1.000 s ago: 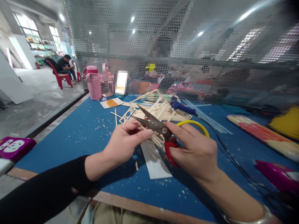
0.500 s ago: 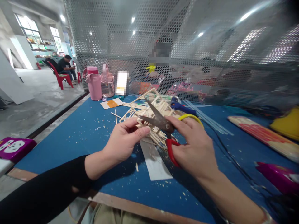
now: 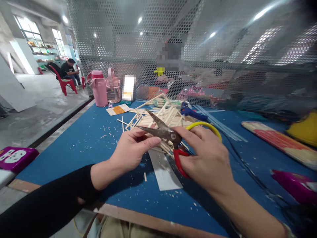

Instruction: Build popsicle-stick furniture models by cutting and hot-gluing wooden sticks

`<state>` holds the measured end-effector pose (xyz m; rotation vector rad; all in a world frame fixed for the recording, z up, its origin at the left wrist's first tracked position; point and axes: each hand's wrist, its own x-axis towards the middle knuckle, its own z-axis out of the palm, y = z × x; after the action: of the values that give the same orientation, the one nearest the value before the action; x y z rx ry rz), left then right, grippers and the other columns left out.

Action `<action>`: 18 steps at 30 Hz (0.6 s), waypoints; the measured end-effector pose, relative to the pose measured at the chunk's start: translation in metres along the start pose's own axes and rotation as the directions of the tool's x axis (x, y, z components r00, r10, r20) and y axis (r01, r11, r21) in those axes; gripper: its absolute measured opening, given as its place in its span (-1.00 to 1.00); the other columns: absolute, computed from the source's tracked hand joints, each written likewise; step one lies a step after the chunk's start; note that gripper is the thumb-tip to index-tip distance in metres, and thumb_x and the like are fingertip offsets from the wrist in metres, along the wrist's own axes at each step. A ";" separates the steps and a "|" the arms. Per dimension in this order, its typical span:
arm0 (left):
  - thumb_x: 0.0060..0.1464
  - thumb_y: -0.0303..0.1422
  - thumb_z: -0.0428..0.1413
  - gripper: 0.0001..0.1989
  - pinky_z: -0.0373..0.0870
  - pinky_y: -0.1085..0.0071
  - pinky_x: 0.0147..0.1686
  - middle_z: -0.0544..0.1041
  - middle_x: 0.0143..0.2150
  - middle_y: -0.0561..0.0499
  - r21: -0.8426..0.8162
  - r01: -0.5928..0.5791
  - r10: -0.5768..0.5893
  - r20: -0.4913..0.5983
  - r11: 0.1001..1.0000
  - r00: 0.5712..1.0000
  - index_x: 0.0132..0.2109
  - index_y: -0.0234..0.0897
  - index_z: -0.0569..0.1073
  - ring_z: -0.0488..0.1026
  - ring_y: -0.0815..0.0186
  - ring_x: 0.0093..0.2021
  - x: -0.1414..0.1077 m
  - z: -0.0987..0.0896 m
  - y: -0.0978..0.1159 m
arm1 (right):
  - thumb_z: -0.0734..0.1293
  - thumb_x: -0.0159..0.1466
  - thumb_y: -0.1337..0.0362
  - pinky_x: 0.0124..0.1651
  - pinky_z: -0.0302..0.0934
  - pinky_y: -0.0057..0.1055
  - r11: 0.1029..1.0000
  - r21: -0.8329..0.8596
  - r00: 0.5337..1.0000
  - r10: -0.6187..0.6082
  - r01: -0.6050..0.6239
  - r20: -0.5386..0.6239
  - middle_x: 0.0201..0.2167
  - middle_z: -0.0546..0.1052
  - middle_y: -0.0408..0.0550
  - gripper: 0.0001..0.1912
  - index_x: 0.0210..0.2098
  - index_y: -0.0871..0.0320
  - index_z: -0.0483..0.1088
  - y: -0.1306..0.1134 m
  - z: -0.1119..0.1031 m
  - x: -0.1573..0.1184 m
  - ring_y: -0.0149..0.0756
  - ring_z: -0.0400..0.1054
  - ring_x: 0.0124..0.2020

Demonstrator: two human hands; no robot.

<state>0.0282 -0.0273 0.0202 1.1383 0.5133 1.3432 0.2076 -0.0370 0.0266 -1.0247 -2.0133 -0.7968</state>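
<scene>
My right hand grips scissors with one yellow and one red handle loop. Their blades are parted and point left, reaching over the fingers of my left hand. The thumb and fingers of my left hand are pinched together beside the lower blade; whatever lies between them is too small or hidden to name. Behind the blades, a frame of thin wooden sticks stands on the blue table, with more loose sticks around it. A white strip of paper lies below the hands.
At the back left stand a pink jug and a clear bottle. A blue glue gun, pale strips and a bundle of sticks lie to the right, with a black cable. A mesh panel rises behind; a person sits far left.
The scissors have shifted slightly left, so their blades now lie closer over my left fingers. My left hand has barely moved.
</scene>
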 end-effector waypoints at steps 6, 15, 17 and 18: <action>-0.16 -0.47 0.32 -0.88 0.43 0.48 -0.35 0.60 -0.45 0.08 0.023 0.005 -0.005 0.013 1.000 1.000 -0.37 -0.27 0.60 0.44 0.45 -0.47 -0.002 0.000 -0.001 | 0.26 0.18 0.31 -0.37 0.17 -0.33 1.000 -0.008 1.000 -0.004 0.004 -0.010 -0.46 0.37 -0.02 -0.71 -0.14 0.26 0.49 -0.002 0.000 0.000 -0.23 0.25 -0.41; -0.16 -0.37 0.34 -0.84 0.43 0.43 -0.31 0.59 -0.41 0.06 0.090 -0.003 0.002 0.016 0.996 1.000 -0.34 -0.27 0.59 0.45 0.40 -0.42 -0.003 0.000 -0.001 | 0.25 0.19 0.28 -0.37 0.09 -0.29 0.999 -0.041 1.000 0.022 -0.022 -0.006 -0.46 0.33 -0.03 -0.68 -0.09 0.18 0.47 -0.001 0.000 -0.001 -0.20 0.22 -0.40; -0.13 -0.38 0.32 -0.88 0.43 0.44 -0.35 0.57 -0.46 0.08 0.109 -0.003 0.001 0.014 0.994 1.000 -0.36 -0.27 0.59 0.44 0.41 -0.45 -0.003 0.000 0.000 | 0.25 0.19 0.27 -0.37 0.10 -0.28 0.999 -0.040 0.999 0.033 -0.033 0.007 -0.46 0.33 -0.03 -0.67 -0.08 0.16 0.46 0.000 0.000 -0.001 -0.19 0.22 -0.39; -0.12 -0.39 0.32 -0.90 0.42 0.44 -0.36 0.56 -0.47 0.08 0.118 -0.001 0.000 0.012 0.993 1.000 -0.38 -0.27 0.58 0.43 0.42 -0.46 -0.003 0.000 0.001 | 0.24 0.18 0.27 -0.36 0.10 -0.28 0.999 -0.038 0.999 0.037 -0.036 0.015 -0.45 0.33 -0.03 -0.67 -0.08 0.15 0.46 0.001 0.000 -0.002 -0.18 0.23 -0.39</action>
<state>0.0273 -0.0304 0.0201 1.2425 0.5904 1.3194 0.2088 -0.0372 0.0252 -1.0891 -1.9941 -0.8120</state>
